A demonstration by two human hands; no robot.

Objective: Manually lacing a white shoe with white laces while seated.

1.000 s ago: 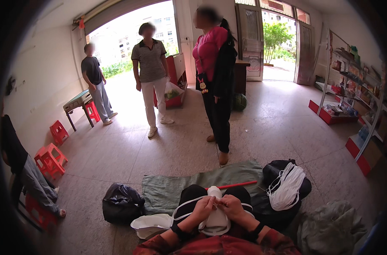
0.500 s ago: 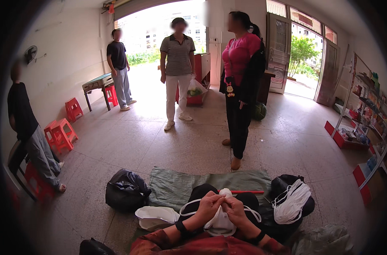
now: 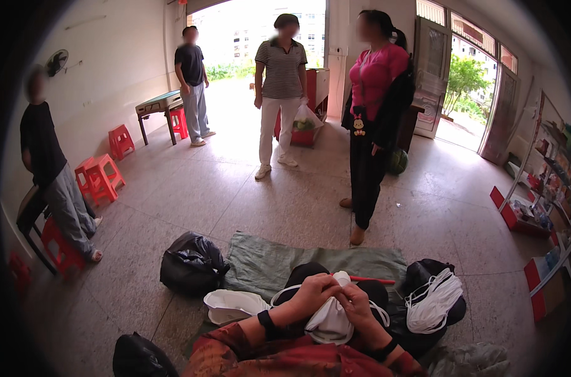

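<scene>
My left hand and my right hand meet over my lap, both closed, fingertips pressed together. What they pinch is too small and covered to make out. Beneath them a white cup-shaped piece rests against my lap. A white cord loops out beside my left hand, and another white strand curves beside my right. Just beyond the fingers sits a small white rounded thing. A thin red rod lies past my right hand. To the left is an open white cup-shaped stack or container.
A green woven sheet covers the floor ahead. Black plastic bags flank it; the right one bears a bundle of white cord. Several people stand beyond, one in a pink top. Red stools line the left, shelves the right.
The view has shifted, so the room appears farther right. My left fingers now lie more over the right ones; both hands stay together above the white piece.
</scene>
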